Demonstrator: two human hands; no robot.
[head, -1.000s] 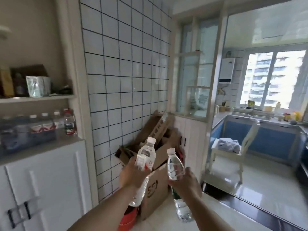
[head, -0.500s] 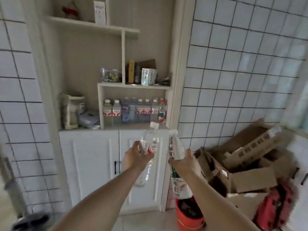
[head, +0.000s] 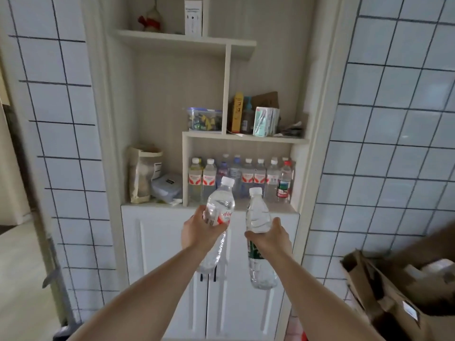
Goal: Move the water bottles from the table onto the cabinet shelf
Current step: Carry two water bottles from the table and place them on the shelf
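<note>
Item: two water bottles, in transit, one per hand, raised in front of the cabinet.

Your left hand [head: 197, 232] is wrapped around the middle of the red-label bottle [head: 218, 217], fingers curled over the label; the bottle leans, cap up and to the right, its base hanging below your wrist. Your right hand [head: 268, 238] is clamped on the green-label bottle [head: 258, 217] at mid-body, thumb on the right side; this one stands nearly upright. The mid-body grips likely keep each bottle balanced and leave the bases free to be set down first.

Condition: both clear plastic, ribbed, white screw caps in place, apparently full of clear water. Neither touches the other or the cabinet.

Destination: the cabinet shelf [head: 275, 207], the open compartment above the white doors [head: 172, 267]. It already carries a row of stored bottles [head: 242, 178], mostly white-capped with red labels, one red-capped at the right end. Bare shelf shows in front of that row, which looks like the natural landing place.

Adjacent stock: a paper bag [head: 141, 173] and a grey box [head: 166, 187] in the left compartment; cardboard boxes [head: 394, 291] on the floor at right.

Status, judged: carried to the cabinet, not yet shelved.
</note>
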